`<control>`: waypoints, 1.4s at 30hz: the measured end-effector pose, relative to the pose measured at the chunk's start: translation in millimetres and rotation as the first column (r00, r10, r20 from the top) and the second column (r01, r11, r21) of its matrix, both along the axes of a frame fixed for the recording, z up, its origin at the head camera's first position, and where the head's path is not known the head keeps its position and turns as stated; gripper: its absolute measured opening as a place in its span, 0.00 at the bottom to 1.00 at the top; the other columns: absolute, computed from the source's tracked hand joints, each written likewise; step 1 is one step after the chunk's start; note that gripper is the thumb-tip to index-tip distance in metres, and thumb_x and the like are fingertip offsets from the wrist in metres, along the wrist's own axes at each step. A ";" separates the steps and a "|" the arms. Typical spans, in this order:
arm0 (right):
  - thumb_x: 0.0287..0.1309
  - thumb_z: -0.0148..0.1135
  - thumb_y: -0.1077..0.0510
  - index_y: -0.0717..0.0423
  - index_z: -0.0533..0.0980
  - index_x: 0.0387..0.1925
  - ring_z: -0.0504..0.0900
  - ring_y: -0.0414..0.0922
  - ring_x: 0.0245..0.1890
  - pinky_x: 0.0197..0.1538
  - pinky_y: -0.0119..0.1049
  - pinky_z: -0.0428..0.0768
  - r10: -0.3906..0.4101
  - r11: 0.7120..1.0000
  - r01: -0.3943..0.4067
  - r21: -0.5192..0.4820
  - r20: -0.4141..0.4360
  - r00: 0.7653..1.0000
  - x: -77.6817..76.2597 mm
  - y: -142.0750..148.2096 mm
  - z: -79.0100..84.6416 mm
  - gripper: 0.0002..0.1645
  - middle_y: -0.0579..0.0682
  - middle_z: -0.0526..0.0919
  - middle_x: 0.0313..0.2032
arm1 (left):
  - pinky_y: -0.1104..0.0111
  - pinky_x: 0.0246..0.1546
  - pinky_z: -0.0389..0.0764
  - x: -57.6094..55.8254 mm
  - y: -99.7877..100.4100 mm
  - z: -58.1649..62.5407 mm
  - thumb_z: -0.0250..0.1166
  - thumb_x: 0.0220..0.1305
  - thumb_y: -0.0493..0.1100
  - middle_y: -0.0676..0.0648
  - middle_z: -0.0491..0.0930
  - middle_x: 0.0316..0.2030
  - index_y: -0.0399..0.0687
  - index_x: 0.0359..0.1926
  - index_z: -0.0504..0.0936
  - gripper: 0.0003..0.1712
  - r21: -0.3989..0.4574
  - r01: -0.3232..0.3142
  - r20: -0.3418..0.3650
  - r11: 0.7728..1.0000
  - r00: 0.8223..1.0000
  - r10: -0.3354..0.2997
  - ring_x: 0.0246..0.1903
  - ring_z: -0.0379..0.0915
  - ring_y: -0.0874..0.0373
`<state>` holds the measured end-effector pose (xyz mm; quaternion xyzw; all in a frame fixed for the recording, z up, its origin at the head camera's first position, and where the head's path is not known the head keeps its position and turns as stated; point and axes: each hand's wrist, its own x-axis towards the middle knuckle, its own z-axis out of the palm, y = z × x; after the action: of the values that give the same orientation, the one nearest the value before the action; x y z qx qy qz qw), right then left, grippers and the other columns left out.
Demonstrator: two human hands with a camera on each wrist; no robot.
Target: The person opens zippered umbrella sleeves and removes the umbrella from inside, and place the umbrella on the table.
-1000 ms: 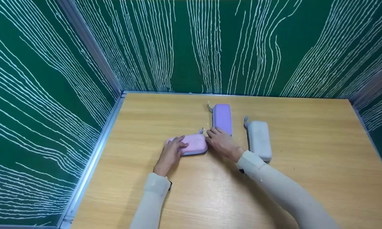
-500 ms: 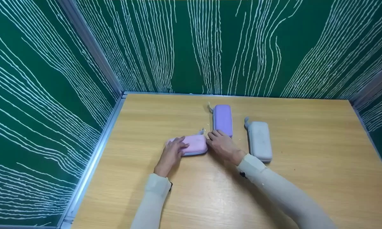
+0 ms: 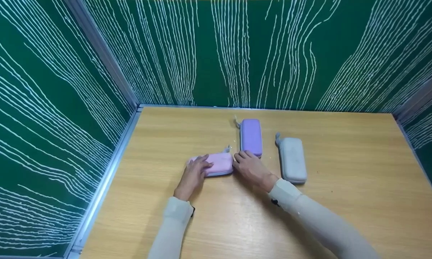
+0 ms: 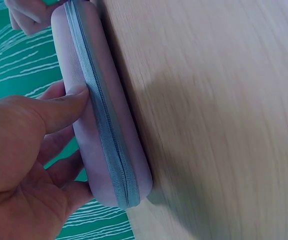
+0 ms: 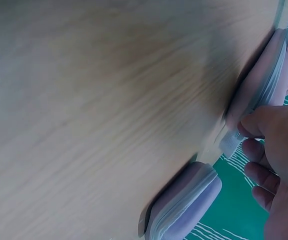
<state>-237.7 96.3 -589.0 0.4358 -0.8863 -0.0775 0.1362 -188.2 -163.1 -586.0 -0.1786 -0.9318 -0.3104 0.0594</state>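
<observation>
A pink zippered hard case lies crosswise on the table. My left hand grips its left part, thumb on the near side and fingers over the top. The blue-grey zipper looks closed along the side seen in the left wrist view. At the case's right end, my right hand pinches the zipper at the corner between thumb and index finger; the pull itself is hidden by the fingertips. A grey strap loop sticks out from the case beside that hand.
A purple case lies lengthwise just beyond my right hand, its near end close to the fingers. To the right rests a grey case, near my right wrist. Green panels with white lines border the wooden table.
My right hand has slid slightly nearer to me around the pink case's right end, uncovering more of the purple case. My left hand keeps its hold in place.
</observation>
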 end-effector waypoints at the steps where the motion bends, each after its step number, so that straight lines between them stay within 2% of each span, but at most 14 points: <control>1: 0.68 0.65 0.66 0.58 0.84 0.50 0.79 0.53 0.50 0.57 0.46 0.79 0.001 1.000 -0.001 -0.003 0.003 1.000 0.9 0.0 -0.4 0.11 0.56 0.84 0.49 | 0.40 0.76 0.59 0.3 0.2 -0.1 0.66 0.67 0.26 0.35 0.76 0.69 0.39 0.55 0.87 0.17 0.002 0.001 0.000 1.000 1.000 -0.001 0.71 0.69 0.34; 7: 0.66 0.66 0.68 0.60 0.84 0.49 0.79 0.54 0.50 0.56 0.48 0.79 -0.007 0.998 0.008 -0.060 0.027 1.000 5.6 0.4 -3.6 0.11 0.57 0.84 0.47 | 0.38 0.75 0.61 1.0 1.5 -0.7 0.67 0.66 0.26 0.34 0.76 0.69 0.39 0.54 0.87 0.17 -0.009 0.000 -0.007 1.000 1.000 0.000 0.70 0.70 0.33; 12: 0.63 0.67 0.69 0.59 0.84 0.46 0.80 0.55 0.49 0.58 0.48 0.79 -0.026 0.993 0.028 -0.114 0.019 0.999 7.9 1.0 -7.6 0.10 0.57 0.84 0.45 | 0.37 0.72 0.65 0.6 4.4 1.1 0.62 0.74 0.32 0.34 0.76 0.69 0.41 0.57 0.86 0.14 -0.121 0.020 -0.012 0.992 1.000 -0.022 0.70 0.70 0.32; 15: 0.61 0.67 0.69 0.58 0.85 0.44 0.80 0.56 0.47 0.57 0.48 0.79 -0.023 0.988 0.023 -0.152 0.000 1.000 8.6 1.2 -9.7 0.10 0.57 0.83 0.43 | 0.37 0.70 0.69 3.4 6.9 3.7 0.57 0.79 0.37 0.34 0.74 0.70 0.44 0.63 0.82 0.17 -0.237 0.028 -0.026 0.971 0.999 -0.035 0.69 0.70 0.32; 17: 0.59 0.68 0.69 0.57 0.85 0.42 0.80 0.56 0.46 0.56 0.48 0.78 -0.022 0.985 0.020 -0.173 -0.011 1.000 8.8 1.0 -10.5 0.10 0.56 0.83 0.42 | 0.39 0.68 0.72 5.8 8.3 4.8 0.54 0.80 0.38 0.36 0.74 0.71 0.48 0.67 0.79 0.19 -0.336 0.014 -0.052 0.942 0.998 -0.034 0.69 0.71 0.34; 20: 0.58 0.68 0.70 0.57 0.85 0.43 0.80 0.55 0.46 0.57 0.49 0.78 -0.032 0.984 0.031 -0.176 -0.003 0.999 8.9 1.0 -10.3 0.11 0.56 0.83 0.42 | 0.41 0.66 0.76 6.3 11.0 4.7 0.54 0.80 0.39 0.37 0.74 0.70 0.52 0.69 0.79 0.22 -0.408 -0.014 -0.082 0.913 0.996 -0.021 0.68 0.73 0.35; 22: 0.57 0.69 0.71 0.58 0.86 0.43 0.80 0.55 0.47 0.58 0.49 0.78 -0.044 0.984 0.045 -0.173 0.013 0.999 8.9 0.8 -9.8 0.13 0.56 0.83 0.42 | 0.41 0.65 0.76 5.3 12.9 3.6 0.55 0.80 0.38 0.37 0.73 0.70 0.52 0.69 0.79 0.22 -0.417 -0.025 -0.093 0.908 0.996 -0.015 0.68 0.73 0.34; 27: 0.56 0.70 0.71 0.59 0.86 0.44 0.80 0.56 0.48 0.59 0.50 0.78 -0.065 0.982 0.069 -0.176 0.030 0.997 8.2 -0.1 -8.8 0.14 0.57 0.83 0.43 | 0.38 0.62 0.78 2.6 15.6 1.3 0.55 0.79 0.35 0.35 0.73 0.69 0.50 0.70 0.79 0.23 -0.387 -0.023 -0.088 0.922 0.996 -0.012 0.67 0.72 0.31; 34: 0.57 0.71 0.70 0.59 0.86 0.44 0.80 0.56 0.47 0.57 0.50 0.79 -0.063 0.979 0.061 -0.193 -0.005 0.998 9.0 -1.7 -10.1 0.13 0.57 0.84 0.42 | 0.34 0.66 0.72 2.3 16.3 0.8 0.53 0.77 0.31 0.34 0.70 0.72 0.49 0.71 0.77 0.26 -0.342 -0.015 -0.028 0.940 1.000 0.006 0.70 0.68 0.29; 42: 0.59 0.69 0.69 0.58 0.87 0.43 0.80 0.55 0.45 0.53 0.48 0.80 -0.081 0.970 0.069 -0.233 -0.042 0.996 12.3 -5.9 -13.9 0.11 0.56 0.84 0.41 | 0.36 0.61 0.78 4.8 21.5 -1.4 0.59 0.72 0.27 0.34 0.74 0.68 0.48 0.67 0.79 0.27 -0.367 -0.074 -0.103 0.927 0.994 0.039 0.66 0.73 0.31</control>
<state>-225.4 90.4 -602.8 0.3810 -0.9014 0.0102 0.2056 -183.4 -141.6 -587.4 -0.1740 -0.9745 -0.1189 0.0771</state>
